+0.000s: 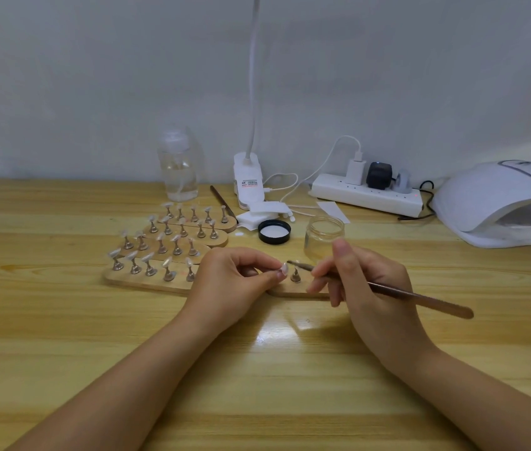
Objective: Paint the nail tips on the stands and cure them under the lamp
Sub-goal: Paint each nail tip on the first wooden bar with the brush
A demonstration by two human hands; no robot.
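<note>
A nail tip [284, 267] is pinched by the left hand [234, 281]; a brush [387, 289] is gripped by the right hand [364, 284], its bristles near the tip.

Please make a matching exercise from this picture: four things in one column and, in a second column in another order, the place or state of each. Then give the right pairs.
Things:
1. brush
2. black lid
3. glass jar
4. curing lamp

Places or states:
A. stands open, without a lid, behind the right hand
B. at the far right of the table, display lit
C. held in the right hand, tip toward a nail tip
D. lies upside down on the table, left of the jar

Pairs: 1-C, 2-D, 3-A, 4-B
</note>
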